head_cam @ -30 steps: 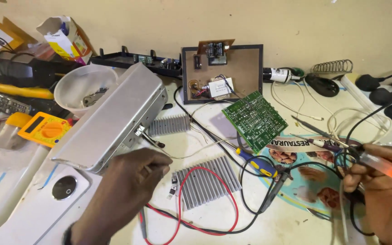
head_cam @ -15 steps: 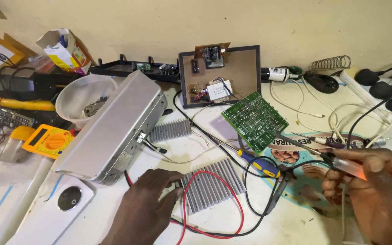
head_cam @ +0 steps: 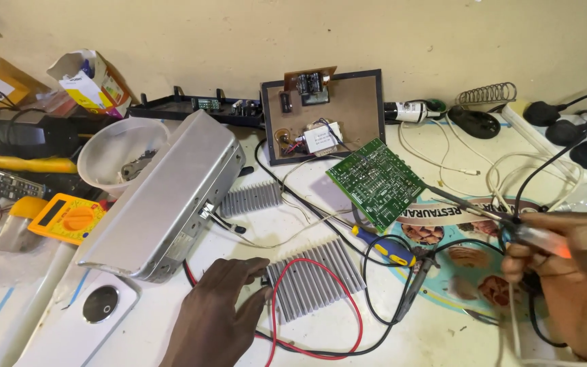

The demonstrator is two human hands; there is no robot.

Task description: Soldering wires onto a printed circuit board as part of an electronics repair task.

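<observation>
Bench is crowded. Silver metal case point(head_cam: 164, 204) is lying tilted at left centre, with a white bowl point(head_cam: 118, 151) of small parts behind it and a yellow multimeter point(head_cam: 66, 219) to its left. A white flat device point(head_cam: 83, 323) with a round dark button is sitting under the case's near end. A brown board in a dark frame point(head_cam: 338, 115) is leaning against the wall, carrying capacitors and a small white module. The green circuit board point(head_cam: 375, 182) is lying in front of it, angled, with wires running underneath. A small finned heatsink point(head_cam: 251, 200) is sitting just beside the case. A blue-and-yellow screwdriver point(head_cam: 385, 247) is lying between the green board and the large finned heatsink point(head_cam: 314, 278). A red wire point(head_cam: 348, 319) and black wires are looping over and around that large heatsink, cluttering the space between both hands. A coil soldering stand point(head_cam: 487, 94) and black plugs point(head_cam: 565, 126) are sitting at far right near the wall.

Left hand point(head_cam: 215, 319) is lying palm down on the bench, fingers loosely together, fingertips touching the left edge of the large heatsink; not gripping anything.

Right hand point(head_cam: 572, 278) is closing around an orange-handled soldering iron point(head_cam: 535, 236), fingers wrapped tight, the metal shaft pointing left toward the green board's right corner. Whether the tip is touching the board, cannot tell.
</observation>
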